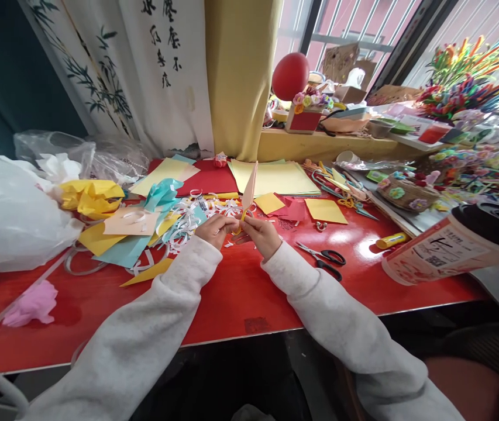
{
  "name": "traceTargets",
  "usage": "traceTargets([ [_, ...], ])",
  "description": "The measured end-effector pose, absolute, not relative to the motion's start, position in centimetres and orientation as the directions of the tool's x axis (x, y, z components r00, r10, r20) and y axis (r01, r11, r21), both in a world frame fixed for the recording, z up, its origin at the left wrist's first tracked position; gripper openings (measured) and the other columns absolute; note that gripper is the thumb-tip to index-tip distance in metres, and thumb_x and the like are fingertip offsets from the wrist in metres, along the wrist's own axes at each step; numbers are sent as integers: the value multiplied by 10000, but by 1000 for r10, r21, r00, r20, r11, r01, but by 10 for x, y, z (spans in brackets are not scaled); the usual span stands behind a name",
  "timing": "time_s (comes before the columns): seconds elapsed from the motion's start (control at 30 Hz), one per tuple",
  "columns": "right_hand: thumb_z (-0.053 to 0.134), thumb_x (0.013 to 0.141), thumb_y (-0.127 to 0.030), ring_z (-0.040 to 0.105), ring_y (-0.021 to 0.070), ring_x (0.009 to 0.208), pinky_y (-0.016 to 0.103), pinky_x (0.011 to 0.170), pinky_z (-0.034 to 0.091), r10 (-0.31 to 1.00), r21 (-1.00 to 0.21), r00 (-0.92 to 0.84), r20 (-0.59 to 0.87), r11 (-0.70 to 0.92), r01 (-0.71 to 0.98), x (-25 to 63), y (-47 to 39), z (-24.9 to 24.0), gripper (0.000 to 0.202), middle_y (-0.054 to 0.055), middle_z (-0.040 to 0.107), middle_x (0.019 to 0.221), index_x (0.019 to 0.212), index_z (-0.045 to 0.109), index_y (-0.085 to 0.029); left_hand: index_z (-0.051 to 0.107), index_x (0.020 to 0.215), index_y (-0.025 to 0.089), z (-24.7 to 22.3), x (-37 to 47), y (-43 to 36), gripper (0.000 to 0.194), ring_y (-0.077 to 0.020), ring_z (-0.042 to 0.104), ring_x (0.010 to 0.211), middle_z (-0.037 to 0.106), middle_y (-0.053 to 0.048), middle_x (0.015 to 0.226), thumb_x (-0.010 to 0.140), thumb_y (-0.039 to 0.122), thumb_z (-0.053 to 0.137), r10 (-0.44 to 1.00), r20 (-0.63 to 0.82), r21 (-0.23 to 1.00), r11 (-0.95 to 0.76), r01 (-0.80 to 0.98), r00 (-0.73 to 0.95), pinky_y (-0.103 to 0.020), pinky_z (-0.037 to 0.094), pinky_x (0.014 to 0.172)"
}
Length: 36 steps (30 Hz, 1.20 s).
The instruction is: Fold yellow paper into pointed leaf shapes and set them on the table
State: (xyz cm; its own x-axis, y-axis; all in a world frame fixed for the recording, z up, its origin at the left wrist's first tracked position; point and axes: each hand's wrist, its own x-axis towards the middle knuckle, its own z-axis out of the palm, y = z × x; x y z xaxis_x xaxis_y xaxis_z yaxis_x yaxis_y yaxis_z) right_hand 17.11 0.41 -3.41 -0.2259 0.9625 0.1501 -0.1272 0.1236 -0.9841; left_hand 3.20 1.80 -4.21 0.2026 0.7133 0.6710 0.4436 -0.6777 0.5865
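While two hands (214, 229) (264, 237) hold one peach paper (250, 188), one cup (440, 248) stands nearby.

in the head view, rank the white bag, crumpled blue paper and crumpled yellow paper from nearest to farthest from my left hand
From your left hand:
1. Crumpled blue paper: to its left, a little farther back.
2. Crumpled yellow paper: farther left.
3. White bag: farthest, at the view's left edge.
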Motion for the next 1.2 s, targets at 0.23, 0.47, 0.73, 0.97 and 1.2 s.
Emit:
traceTargets([
  [0.23,594,611,-179,620,106,618,240,657,518,935,-990,-351,40,-11,-143,174,5,-25,212,-12,624,686,818,595,-134,630,751,207,-43,31,20,117,-91,544,691,571,-4,756,733,266,530,700,685,563,-684,463,200,-196,430,632],
  [0.47,647,571,-297,626,116,595,226,607,525,942,-993,-334,34,-5,-115,174,7,-31,262,-8,621,621,758,588,-124,617,772,212,-42,33,17,129,-83,537,690,564,-5,761,753,273,504,677,697,521,-704,482,235,-187,422,630],
  [0.73,605,625,-271,627,122,587,231,580,525,954,-996,-295,56,34,-82,173,6,-33,174,3,621,636,726,594,-129,534,725,187,-41,36,15,111,-85,516,627,553,17,698,744,291,501,736,629,570,-656,495,251,-203,428,607],
  [0.97,578,610,-221,573,94,515,259,597,525,972,-996,-235,21,-1,-92,178,8,-30,96,-40,561,545,661,581,-140,519,924,178,-47,30,23,242,-158,504,850,551,-51,893,712,293,544,534,722,293,-812,505,439,-293,429,766],
  [1.2,537,617,-205,547,75,499,272,626,519,962,-998,-273,-17,-35,-61,179,8,-28,98,-56,526,528,691,563,-146,535,929,177,-52,26,29,226,-171,513,808,568,-60,868,735,292,516,386,769,45,-828,559,510,-283,430,751],
])
